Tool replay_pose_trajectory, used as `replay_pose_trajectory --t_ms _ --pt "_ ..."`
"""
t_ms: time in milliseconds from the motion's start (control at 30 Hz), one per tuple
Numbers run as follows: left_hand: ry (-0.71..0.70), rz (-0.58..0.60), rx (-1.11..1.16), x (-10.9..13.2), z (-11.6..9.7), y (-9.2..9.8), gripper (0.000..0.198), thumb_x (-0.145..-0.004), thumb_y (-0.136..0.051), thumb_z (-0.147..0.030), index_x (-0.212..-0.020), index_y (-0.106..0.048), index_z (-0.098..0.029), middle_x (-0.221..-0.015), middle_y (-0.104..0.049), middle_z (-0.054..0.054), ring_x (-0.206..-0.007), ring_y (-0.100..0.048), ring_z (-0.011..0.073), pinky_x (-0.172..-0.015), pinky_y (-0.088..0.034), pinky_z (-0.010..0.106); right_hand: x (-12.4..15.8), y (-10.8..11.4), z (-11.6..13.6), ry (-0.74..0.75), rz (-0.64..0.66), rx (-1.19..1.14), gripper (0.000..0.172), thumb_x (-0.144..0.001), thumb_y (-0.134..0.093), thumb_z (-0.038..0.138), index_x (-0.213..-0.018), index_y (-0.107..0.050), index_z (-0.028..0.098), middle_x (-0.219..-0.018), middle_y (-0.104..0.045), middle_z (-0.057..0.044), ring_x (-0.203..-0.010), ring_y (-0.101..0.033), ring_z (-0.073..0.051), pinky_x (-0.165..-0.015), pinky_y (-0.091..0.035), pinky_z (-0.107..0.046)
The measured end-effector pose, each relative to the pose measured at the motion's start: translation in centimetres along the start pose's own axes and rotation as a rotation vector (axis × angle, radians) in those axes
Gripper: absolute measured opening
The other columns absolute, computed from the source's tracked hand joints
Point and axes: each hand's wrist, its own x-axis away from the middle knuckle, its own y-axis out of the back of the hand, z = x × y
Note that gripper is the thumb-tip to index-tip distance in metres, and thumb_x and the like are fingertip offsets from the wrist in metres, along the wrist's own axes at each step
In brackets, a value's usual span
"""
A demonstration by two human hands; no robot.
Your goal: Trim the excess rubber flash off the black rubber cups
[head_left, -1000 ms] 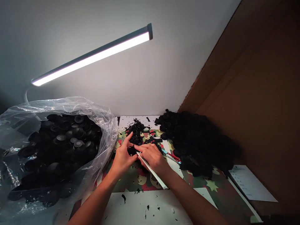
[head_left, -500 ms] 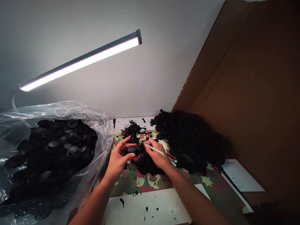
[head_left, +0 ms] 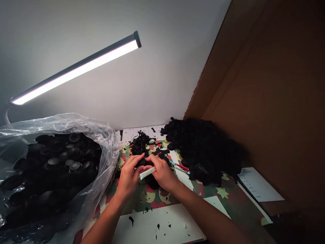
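Gripping a black disc (head_left: 141, 163) in left hand (head_left: 128, 175), having just brought right hand (head_left: 163, 172) and its grasped white stick (head_left: 147, 173) back against it, so apparently handling it two-handed.

The 1 camera sits on the person's head and looks forward and down over both forearms (head_left: 200, 211), which enter from the bottom edge. It faces the pale wall (head_left: 162, 84) behind the worktop (head_left: 240, 203), near enough that the fingers (head_left: 135, 160) show clearly, below the middle. The wide view takes in the lit lamp (head_left: 76, 73) at upper left and the cardboard panel (head_left: 266, 84) along the right.
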Motion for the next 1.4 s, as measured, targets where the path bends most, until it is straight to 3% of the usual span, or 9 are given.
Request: replay_pose_trajectory --t_ms 100,267,467,667,800,1000,1167,1300,1400 --pt "-0.064 0.058 -0.076 0.0 -0.2 0.2 0.049 -0.085 -0.051 -0.008 -0.127 -0.067 -0.028 -0.117 -0.070 0.007 -0.108 -0.066 0.0216 -0.093 -0.054 0.036 -0.3 0.0 -0.7 0.063 -0.020 0.092 0.022 -0.090 -0.049 0.002 -0.089 -0.056 0.022 -0.085 -0.071 -0.001 -0.075 -0.067 -0.018 -0.066 -0.049 -0.027" --pt "-0.129 0.056 -0.195 -0.2 -0.9 0.4 0.042 -0.089 -0.055 -0.014 -0.127 -0.067 -0.028 -0.110 -0.070 0.007 -0.101 -0.066 0.0224 -0.090 -0.055 0.037 -0.6 0.3 -0.8 0.250 0.014 0.355 0.012 -0.096 -0.053 0.010 -0.096 -0.058 0.021 -0.086 -0.072 -0.004 -0.073 -0.066 -0.021 -0.070 -0.046 -0.032" --pt "-0.140 0.112 -0.184 -0.9 -0.8 0.9 0.038 -0.087 -0.062 -0.019 -0.124 -0.068 -0.025 -0.103 -0.069 0.007 -0.092 -0.068 0.0218 -0.084 -0.056 0.035 -0.6 0.0 -0.9 0.311 -0.043 0.455 0.021 -0.098 -0.047 0.008 -0.084 -0.055 0.021 -0.076 -0.068 -0.003 -0.068 -0.061 -0.019 -0.068 -0.041 -0.032" --pt "-0.104 0.165 -0.268 -1.7 -0.8 1.4 0.012 -0.085 -0.065 -0.023 -0.095 -0.072 -0.023 -0.089 -0.067 0.004 -0.081 -0.065 0.0211 -0.077 -0.053 0.033 -0.6 0.2 -0.8 0.388 -0.006 0.511 0.025 -0.098 -0.044 0.009 -0.078 -0.053 0.021 -0.071 -0.062 -0.001 -0.064 -0.054 -0.018 -0.067 -0.035 -0.032" --pt "-0.069 0.146 -0.208 -1.6 -1.6 1.3 0.008 -0.088 -0.060 -0.025 -0.087 -0.068 -0.022 -0.087 -0.068 0.004 -0.083 -0.063 0.0214 -0.077 -0.049 0.032 -1.0 0.9 -0.6 0.427 0.053 0.459 0.021 -0.094 -0.045 0.007 -0.079 -0.052 0.021 -0.069 -0.059 -0.001 -0.063 -0.051 -0.018 -0.065 -0.033 -0.031" --pt "0.049 -0.008 -0.025 -1.5 -1.1 0.3 0.026 -0.086 -0.060 -0.038 -0.068 -0.067 -0.021 -0.072 -0.065 0.003 -0.075 -0.057 0.0206 -0.073 -0.044 0.031 -1.1 1.0 -0.2 0.450 0.098 0.349 0.024 -0.093 -0.041 0.008 -0.075 -0.047 0.022 -0.065 -0.055 0.002 -0.059 -0.048 -0.015 -0.065 -0.032 -0.029" --pt "0.295 -0.272 0.340 -2.6 -0.5 0.3 0.042 -0.077 -0.067 -0.060 -0.069 -0.067 -0.019 -0.065 -0.062 0.000 -0.063 -0.054 0.0166 -0.063 -0.044 0.028 0.7 -1.3 1.0 0.600 0.187 0.261 0.023 -0.088 -0.047 0.007 -0.071 -0.048 0.023 -0.060 -0.054 0.004 -0.056 -0.047 -0.014 -0.066 -0.035 -0.028" --pt "0.218 -0.220 0.453 -2.8 -0.5 0.8 0.047 -0.071 -0.076 -0.061 -0.090 -0.074 -0.018 -0.089 -0.072 0.006 -0.085 -0.063 0.0210 -0.078 -0.049 0.030 0.7 -1.0 0.7 0.393 0.115 0.235 0.024 -0.088 -0.049 0.009 -0.068 -0.048 0.022 -0.061 -0.055 0.003 -0.057 -0.048 -0.013 -0.065 -0.037 -0.028" --pt "0.193 -0.174 0.468 -2.3 -0.4 0.5 0.052 -0.064 -0.083 -0.058 -0.096 -0.075 -0.017 -0.091 -0.072 0.007 -0.089 -0.064 0.0232 -0.080 -0.050 0.032 -0.2 0.5 -0.4 0.239 0.049 0.182 0.032 -0.094 -0.049 0.016 -0.062 -0.047 0.022 -0.063 -0.052 0.002 -0.057 -0.047 -0.014 -0.060 -0.038 -0.028"
